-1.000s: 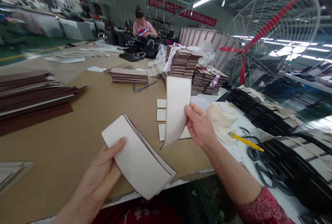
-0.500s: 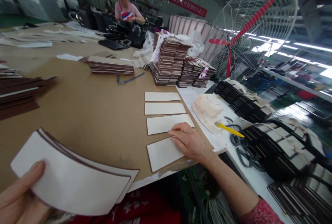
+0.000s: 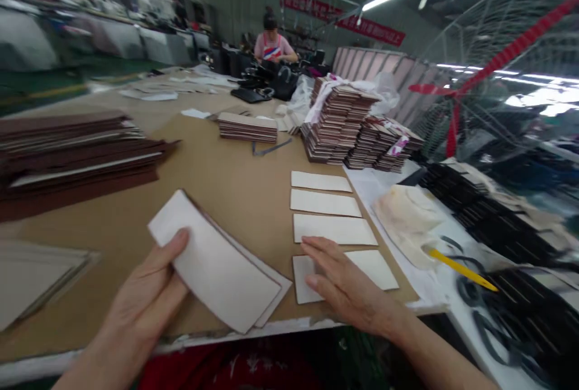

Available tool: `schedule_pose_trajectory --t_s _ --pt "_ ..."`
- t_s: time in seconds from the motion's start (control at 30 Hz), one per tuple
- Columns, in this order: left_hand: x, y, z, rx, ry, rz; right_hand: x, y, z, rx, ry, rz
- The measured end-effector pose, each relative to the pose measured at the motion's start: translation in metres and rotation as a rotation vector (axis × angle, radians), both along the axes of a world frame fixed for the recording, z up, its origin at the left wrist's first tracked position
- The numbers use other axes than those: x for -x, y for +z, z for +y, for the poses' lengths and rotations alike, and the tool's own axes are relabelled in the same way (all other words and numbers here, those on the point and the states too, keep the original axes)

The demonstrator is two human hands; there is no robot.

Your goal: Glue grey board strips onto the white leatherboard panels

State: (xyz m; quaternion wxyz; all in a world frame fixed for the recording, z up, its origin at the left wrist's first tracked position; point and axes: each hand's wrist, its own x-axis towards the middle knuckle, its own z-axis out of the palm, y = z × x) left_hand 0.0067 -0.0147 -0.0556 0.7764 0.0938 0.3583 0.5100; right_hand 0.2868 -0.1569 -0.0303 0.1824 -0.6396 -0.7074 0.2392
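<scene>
My left hand (image 3: 158, 275) grips a few white rectangular panels (image 3: 226, 269) with dark brown edges, thumb on top and fingers underneath. They fan slightly apart at the far end, above the table's front edge. My right hand (image 3: 344, 281) is over the nearest panel (image 3: 377, 269) of a column of several laid flat on the brown tabletop. Its fingers are stretched out and hold nothing; whether they touch the panel I cannot tell. Just beyond the fingertips lies another white panel (image 3: 335, 229).
Brown sheets (image 3: 81, 155) are piled at left, above pale sheets (image 3: 36, 275). Tall stacks of panels (image 3: 339, 122) stand at the back. To the right are a cream cloth-like bundle (image 3: 402, 218), a yellow-handled brush (image 3: 464, 269), black bundles (image 3: 488, 203) and a fan. A person sits far back.
The view has swung left, bringing more of the left piles into sight. My left hand has brought its panels closer to the column. My right hand now reaches across the nearest panel.
</scene>
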Motion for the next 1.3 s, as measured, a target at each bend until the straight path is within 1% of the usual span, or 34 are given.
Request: schedule_pose_trajectory --t_s 0.03,0.1,0.17,0.23,0.27,0.3,0.37,0.43,0.53,0.6,0.67,0.7,0.77,0.83,0.87,0.9,0.97,1.0,1.07,1.17,1.23,1.3 --pt "-0.006 0.004 0.001 -0.045 -0.015 0.033 0.006 0.012 0.010 0.013 0.001 0.132" --pt "-0.017 0.009 0.005 -0.100 0.005 0.030 0.022 0.029 0.032 0.100 0.007 0.376" --pt "-0.023 0.011 0.010 -0.151 0.024 -0.028 0.040 0.036 0.053 0.253 0.046 0.565" --pt "-0.023 0.011 0.014 -0.202 0.040 -0.079 0.056 0.030 0.073 0.372 0.063 0.693" --pt "-0.021 0.009 0.015 -0.220 0.045 -0.090 0.063 0.025 0.082 0.392 0.046 0.731" --pt "-0.019 0.007 0.016 -0.231 0.053 -0.089 0.068 0.019 0.091 0.384 0.015 0.755" --pt "-0.015 0.002 0.017 -0.245 0.059 -0.071 0.076 0.009 0.108 0.318 -0.057 0.769" --pt "-0.014 -0.004 0.016 -0.253 0.042 -0.056 0.082 0.003 0.123 0.254 -0.114 0.770" --pt "-0.015 -0.012 0.013 -0.225 0.039 -0.047 0.088 -0.001 0.139 0.203 -0.165 0.781" --pt "-0.015 -0.016 0.013 -0.179 0.061 -0.025 0.090 0.000 0.148 0.230 -0.140 0.752" --pt "-0.011 -0.018 0.014 -0.140 0.083 0.013 0.084 0.006 0.158 0.239 -0.101 0.693" --pt "-0.007 -0.019 0.015 -0.126 0.092 0.038 0.077 0.011 0.166 0.203 -0.100 0.658" --pt "0.001 -0.022 0.017 -0.104 0.119 0.083 0.057 0.025 0.190 0.022 -0.147 0.586" --pt "0.009 -0.026 0.018 -0.087 0.147 0.102 0.028 0.042 0.221 -0.234 -0.203 0.498" --pt "0.012 -0.028 0.019 -0.084 0.160 0.100 0.014 0.049 0.238 -0.339 -0.192 0.441" --pt "0.014 -0.030 0.019 -0.086 0.172 0.096 0.000 0.056 0.255 -0.375 -0.146 0.379" --pt "0.016 -0.034 0.019 -0.098 0.184 0.090 -0.020 0.060 0.287 -0.317 -0.010 0.225" --pt "0.016 -0.036 0.020 -0.102 0.182 0.090 -0.025 0.059 0.301 -0.271 0.045 0.168" --pt "0.016 -0.039 0.021 -0.103 0.168 0.097 -0.026 0.046 0.326 -0.193 0.124 0.084" --pt "0.016 -0.042 0.023 -0.092 0.142 0.115 -0.012 0.015 0.356 -0.117 0.203 -0.024" --pt "0.016 -0.042 0.024 -0.067 0.117 0.128 0.001 -0.007 0.368 -0.091 0.226 -0.109" --pt "0.017 -0.042 0.023 -0.027 0.109 0.133 0.015 -0.027 0.370 -0.091 0.229 -0.186"
